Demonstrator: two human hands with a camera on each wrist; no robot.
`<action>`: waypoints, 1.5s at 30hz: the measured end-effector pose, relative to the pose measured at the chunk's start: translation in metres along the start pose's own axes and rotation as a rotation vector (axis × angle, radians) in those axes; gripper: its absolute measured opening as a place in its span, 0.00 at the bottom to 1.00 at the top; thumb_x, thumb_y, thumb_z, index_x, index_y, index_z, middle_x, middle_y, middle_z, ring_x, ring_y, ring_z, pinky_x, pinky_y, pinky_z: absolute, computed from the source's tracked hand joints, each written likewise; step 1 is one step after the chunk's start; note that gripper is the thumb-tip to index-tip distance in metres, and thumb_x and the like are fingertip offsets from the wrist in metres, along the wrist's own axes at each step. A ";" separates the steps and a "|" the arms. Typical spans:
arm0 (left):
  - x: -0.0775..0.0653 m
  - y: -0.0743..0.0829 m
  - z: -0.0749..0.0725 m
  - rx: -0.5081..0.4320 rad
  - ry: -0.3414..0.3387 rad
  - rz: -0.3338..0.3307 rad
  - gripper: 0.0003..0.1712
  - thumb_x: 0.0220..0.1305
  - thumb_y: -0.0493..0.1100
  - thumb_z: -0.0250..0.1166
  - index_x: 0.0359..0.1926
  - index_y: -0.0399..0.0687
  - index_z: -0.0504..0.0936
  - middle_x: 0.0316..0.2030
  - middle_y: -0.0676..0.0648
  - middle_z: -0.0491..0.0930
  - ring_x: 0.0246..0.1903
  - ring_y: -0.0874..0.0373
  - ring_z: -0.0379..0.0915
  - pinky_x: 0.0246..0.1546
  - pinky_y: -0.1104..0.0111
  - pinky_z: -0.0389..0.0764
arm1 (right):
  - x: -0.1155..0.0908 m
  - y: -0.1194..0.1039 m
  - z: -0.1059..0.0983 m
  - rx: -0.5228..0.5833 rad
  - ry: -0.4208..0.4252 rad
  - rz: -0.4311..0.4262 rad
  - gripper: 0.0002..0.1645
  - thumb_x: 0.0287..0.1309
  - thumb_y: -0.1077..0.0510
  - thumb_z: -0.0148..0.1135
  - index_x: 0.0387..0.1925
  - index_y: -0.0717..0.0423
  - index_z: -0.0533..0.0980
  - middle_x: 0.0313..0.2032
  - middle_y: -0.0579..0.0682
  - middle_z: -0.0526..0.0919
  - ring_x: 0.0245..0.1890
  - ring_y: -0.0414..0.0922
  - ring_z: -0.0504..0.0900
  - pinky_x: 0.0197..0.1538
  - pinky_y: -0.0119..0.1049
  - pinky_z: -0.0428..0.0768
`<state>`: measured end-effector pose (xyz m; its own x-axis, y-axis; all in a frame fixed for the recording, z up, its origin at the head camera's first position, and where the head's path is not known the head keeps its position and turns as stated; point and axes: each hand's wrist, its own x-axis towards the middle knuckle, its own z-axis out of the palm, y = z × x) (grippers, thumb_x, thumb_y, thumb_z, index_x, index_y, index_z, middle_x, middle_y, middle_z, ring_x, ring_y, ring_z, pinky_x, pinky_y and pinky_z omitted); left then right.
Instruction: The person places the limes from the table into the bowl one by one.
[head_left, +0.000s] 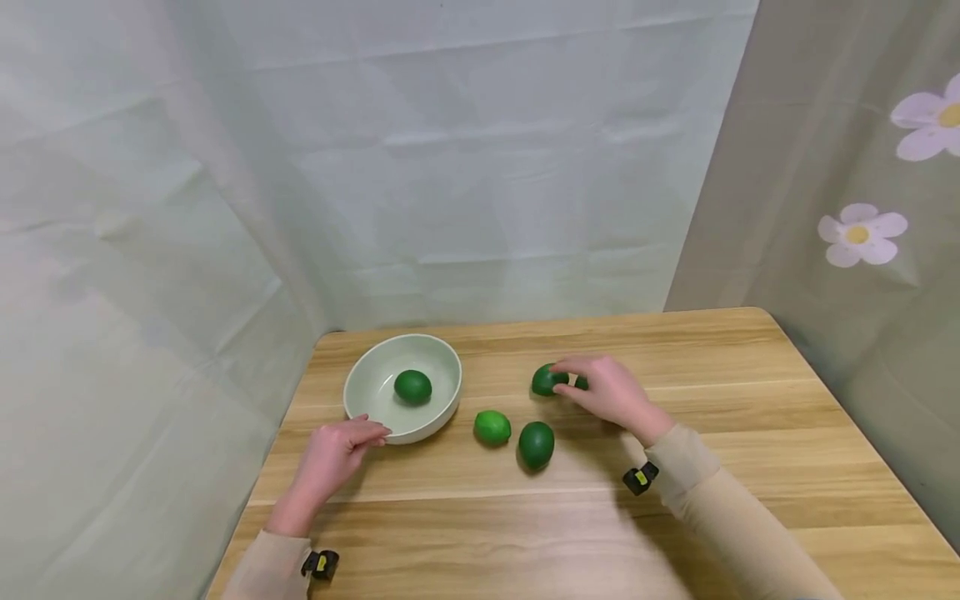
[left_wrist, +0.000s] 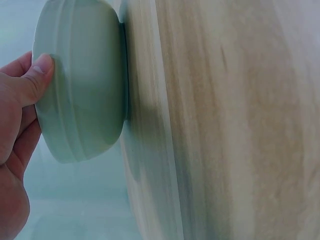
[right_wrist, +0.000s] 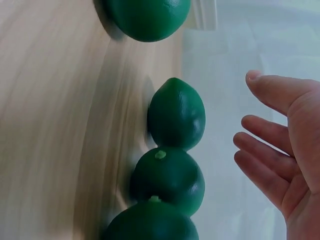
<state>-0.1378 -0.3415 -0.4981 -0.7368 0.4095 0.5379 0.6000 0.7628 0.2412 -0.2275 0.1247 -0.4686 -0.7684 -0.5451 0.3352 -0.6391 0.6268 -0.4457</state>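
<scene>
My left hand point(head_left: 339, 450) pinches the near rim of a pale green bowl point(left_wrist: 85, 85), thumb on the outer wall and fingers over the rim. Inside the bowl lies one dark green lime point(head_left: 413, 387). My right hand point(head_left: 609, 390) hovers over the back middle of the table, fingers spread and nothing between them. Under its fingertips in the head view is a dark green lime point(head_left: 547, 381), with another lime point(head_left: 582, 382) partly hidden by the hand. The right wrist view has three limes point(right_wrist: 167, 180) in a row, apart from the hand.
Between bowl and right arm sit a brighter green lime point(head_left: 492, 427) and a dark green lime point(head_left: 536, 445). All this stands on a wooden table point(head_left: 480, 533). A pale curtain point(head_left: 487, 167) hangs behind the table, and a flowered one point(head_left: 810, 167) at the right.
</scene>
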 end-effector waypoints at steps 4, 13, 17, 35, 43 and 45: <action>0.001 0.000 0.001 -0.008 0.003 0.003 0.14 0.47 0.29 0.84 0.36 0.45 0.94 0.34 0.48 0.92 0.41 0.40 0.91 0.45 0.50 0.92 | -0.008 0.005 -0.004 -0.003 0.003 -0.020 0.19 0.67 0.55 0.76 0.57 0.56 0.87 0.54 0.53 0.90 0.52 0.52 0.90 0.56 0.53 0.90; 0.002 0.004 0.001 0.000 0.009 0.005 0.15 0.47 0.28 0.84 0.36 0.45 0.94 0.35 0.48 0.92 0.41 0.40 0.91 0.43 0.51 0.92 | -0.030 0.017 -0.017 -0.029 0.001 -0.003 0.20 0.67 0.54 0.77 0.57 0.54 0.87 0.55 0.53 0.90 0.54 0.53 0.89 0.55 0.53 0.91; 0.003 0.006 0.001 -0.006 0.014 0.009 0.16 0.46 0.28 0.84 0.36 0.45 0.94 0.35 0.48 0.92 0.40 0.40 0.91 0.43 0.50 0.92 | -0.040 0.024 -0.022 -0.035 -0.002 0.001 0.20 0.67 0.53 0.77 0.57 0.54 0.87 0.55 0.53 0.90 0.53 0.52 0.89 0.51 0.50 0.92; 0.002 0.004 0.001 0.008 0.025 0.023 0.16 0.46 0.27 0.84 0.36 0.45 0.94 0.34 0.47 0.92 0.40 0.41 0.91 0.43 0.50 0.92 | -0.072 0.046 -0.042 -0.070 0.057 0.025 0.19 0.65 0.55 0.78 0.56 0.56 0.88 0.55 0.58 0.89 0.53 0.58 0.89 0.54 0.59 0.90; 0.002 0.002 0.001 0.012 0.015 0.022 0.15 0.47 0.27 0.84 0.36 0.44 0.94 0.34 0.47 0.92 0.40 0.40 0.91 0.43 0.51 0.93 | -0.084 0.056 -0.042 -0.082 0.044 0.036 0.20 0.63 0.54 0.79 0.55 0.56 0.88 0.54 0.57 0.90 0.53 0.58 0.89 0.55 0.58 0.90; 0.002 0.002 0.001 0.011 0.014 0.019 0.16 0.46 0.27 0.84 0.36 0.45 0.94 0.34 0.47 0.92 0.40 0.40 0.91 0.43 0.51 0.93 | -0.087 0.057 -0.041 -0.081 0.030 0.051 0.20 0.63 0.54 0.79 0.55 0.54 0.88 0.54 0.57 0.90 0.54 0.58 0.89 0.56 0.59 0.89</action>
<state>-0.1383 -0.3388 -0.4971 -0.7206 0.4171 0.5539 0.6107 0.7600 0.2222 -0.1987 0.2311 -0.4892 -0.7999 -0.4953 0.3388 -0.5987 0.6969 -0.3948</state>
